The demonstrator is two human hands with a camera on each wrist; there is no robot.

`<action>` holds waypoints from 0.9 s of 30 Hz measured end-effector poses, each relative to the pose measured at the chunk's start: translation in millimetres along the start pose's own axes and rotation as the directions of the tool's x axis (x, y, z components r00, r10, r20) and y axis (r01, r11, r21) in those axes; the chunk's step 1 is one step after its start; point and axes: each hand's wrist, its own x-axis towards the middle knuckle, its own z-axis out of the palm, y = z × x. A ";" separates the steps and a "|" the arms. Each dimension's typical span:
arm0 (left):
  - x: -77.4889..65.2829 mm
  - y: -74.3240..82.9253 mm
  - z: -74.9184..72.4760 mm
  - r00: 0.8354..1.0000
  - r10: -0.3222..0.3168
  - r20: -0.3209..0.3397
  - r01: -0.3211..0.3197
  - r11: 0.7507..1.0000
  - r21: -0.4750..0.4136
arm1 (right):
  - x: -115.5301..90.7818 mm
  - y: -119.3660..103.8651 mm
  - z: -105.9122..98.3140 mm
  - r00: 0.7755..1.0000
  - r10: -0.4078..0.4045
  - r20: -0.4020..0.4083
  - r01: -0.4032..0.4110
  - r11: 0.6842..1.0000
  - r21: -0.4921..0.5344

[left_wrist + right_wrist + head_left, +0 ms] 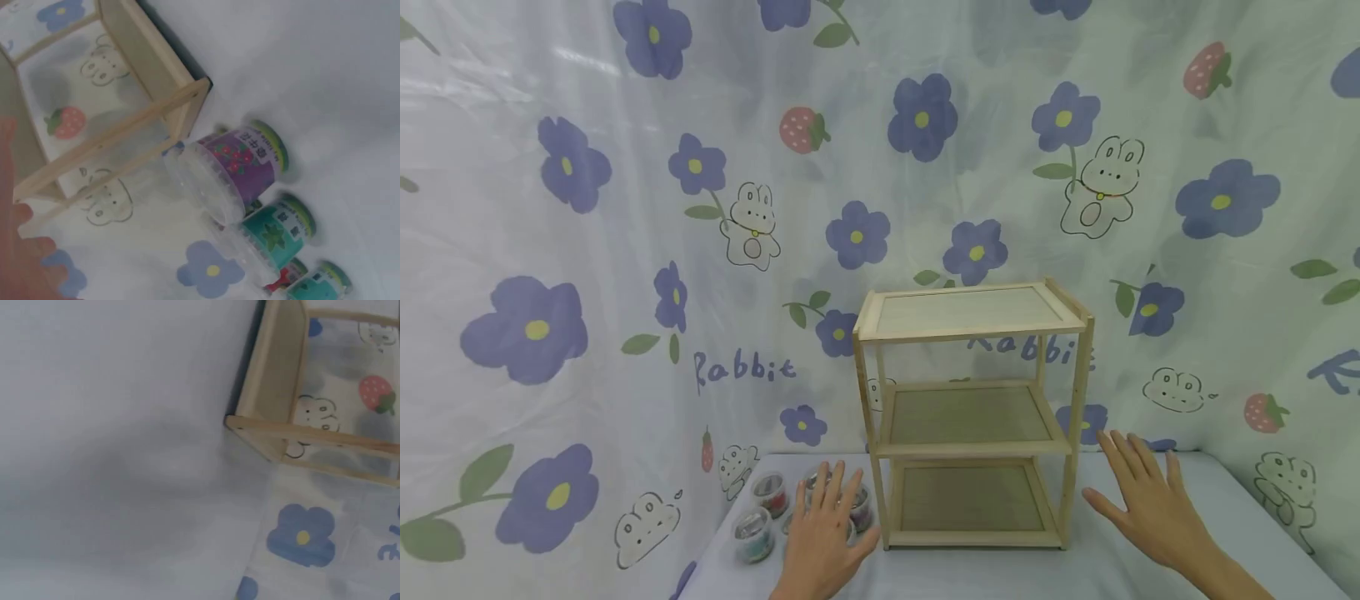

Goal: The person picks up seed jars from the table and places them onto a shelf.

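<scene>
My left hand [822,533] is spread with straight fingers in front of a group of small clear-lidded cups, partly hiding them. In the left wrist view, its fingers [31,253] appear at the left edge, apart from the cups. One cup has a purple label [250,159] with red flowers. Beside it stands a cup with a teal label [278,234]. A red-labelled cup [771,493] sits farther back. On the other side of a wooden three-tier shelf [970,312], my right hand [1150,508] is also spread, holding nothing.
The shelf stands upright on a white-covered table [1225,492], its lower tiers [973,417] bare. Behind and to the sides hangs a curtain [775,317] printed with flowers, rabbits and strawberries. Another teal-labelled cup [319,287] shows at the bottom of the left wrist view.
</scene>
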 end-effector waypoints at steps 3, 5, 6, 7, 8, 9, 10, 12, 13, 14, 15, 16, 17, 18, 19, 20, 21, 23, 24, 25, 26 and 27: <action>-0.3 -1.7 -1.4 1.000 -0.006 -0.009 0.006 1.000 -0.001 | 11.8 -4.2 -7.4 1.000 -0.020 -0.021 0.020 1.000 0.016; -0.4 -3.3 -1.7 1.000 -0.009 -0.018 0.009 1.000 -0.005 | 20.2 -7.8 -13.1 0.999 -0.037 -0.035 0.037 0.999 0.024; -0.9 -4.3 -1.6 1.000 -0.011 -0.024 0.011 1.000 -0.007 | 24.5 -10.0 -16.1 0.999 -0.041 -0.035 0.042 0.998 0.036; -1.4 -5.3 -1.7 0.999 -0.008 -0.031 0.008 1.000 -0.005 | 29.1 -12.3 -19.1 0.998 -0.044 -0.038 0.046 0.998 0.048; -2.0 -6.2 -1.7 0.999 -0.008 -0.038 0.008 1.000 -0.006 | 33.7 -14.0 -21.9 0.998 -0.050 -0.043 0.053 0.997 0.056; -2.6 -7.2 -1.8 0.999 -0.010 -0.045 0.009 1.000 -0.008 | 38.7 -15.3 -24.6 0.997 -0.054 -0.049 0.057 0.996 0.071; -3.2 -8.2 -1.8 0.999 -0.013 -0.047 0.013 1.000 -0.012 | 43.6 -16.9 -27.6 0.997 -0.053 -0.050 0.057 0.995 0.087; -4.5 -10.5 -1.7 0.999 -0.027 -0.048 0.026 0.999 -0.020 | 53.3 -20.2 -34.7 0.998 -0.045 -0.054 0.051 0.990 0.128; -5.3 -11.7 -1.6 0.998 -0.036 -0.045 0.035 0.999 -0.021 | 58.1 -21.7 -38.4 0.998 -0.041 -0.056 0.049 0.988 0.147; -6.2 -12.9 -1.4 0.998 -0.048 -0.040 0.047 0.999 -0.024 | 62.3 -23.0 -41.8 0.998 -0.035 -0.055 0.044 0.985 0.169; -7.2 -14.2 -1.5 0.998 -0.058 -0.034 0.057 0.998 -0.029 | 66.7 -24.4 -45.6 0.998 -0.028 -0.055 0.038 0.980 0.198; -8.2 -15.6 -1.5 0.997 -0.068 -0.026 0.067 0.997 -0.028 | 70.6 -25.6 -49.1 0.998 -0.024 -0.058 0.036 0.975 0.221; -9.3 -17.2 -1.4 0.997 -0.077 -0.023 0.076 0.997 -0.027 | 74.4 -26.9 -52.4 0.998 -0.020 -0.064 0.035 0.969 0.246; -10.5 -18.9 -1.3 0.996 -0.087 -0.018 0.087 0.996 -0.027 | 78.0 -27.9 -55.0 0.997 -0.023 -0.074 0.042 0.963 0.266; -11.8 -20.7 -1.2 0.995 -0.098 -0.010 0.097 0.995 -0.029 | 81.5 -28.6 -57.1 0.996 -0.031 -0.087 0.054 0.956 0.287; -13.3 -22.5 -1.3 0.994 -0.108 -0.006 0.108 0.993 -0.037 | 84.9 -29.2 -58.7 0.994 -0.042 -0.104 0.072 0.949 0.307; -14.9 -24.4 -1.1 0.993 -0.120 -0.003 0.120 0.992 -0.044 | 88.2 -29.9 -60.2 0.991 -0.053 -0.121 0.090 0.941 0.325; -18.0 -27.6 -0.5 0.990 -0.141 0.002 0.141 0.988 -0.065 | 93.6 -30.3 -62.1 0.985 -0.078 -0.153 0.128 0.928 0.351; -19.4 -28.9 -0.2 0.988 -0.154 0.008 0.154 0.985 -0.080 | 96.2 -30.5 -62.8 0.982 -0.088 -0.167 0.144 0.920 0.364; -20.8 -30.0 0.1 0.986 -0.166 0.013 0.166 0.982 -0.093 | 98.9 -30.5 -63.6 0.980 -0.095 -0.176 0.157 0.911 0.382; -22.1 -31.3 0.8 0.984 -0.176 0.017 0.177 0.979 -0.103 | 101.5 -30.8 -64.5 0.978 -0.097 -0.182 0.165 0.900 0.404; -23.3 -32.5 1.7 0.982 -0.187 0.023 0.188 0.976 -0.109 | 104.1 -31.2 -65.2 0.978 -0.097 -0.184 0.168 0.888 0.428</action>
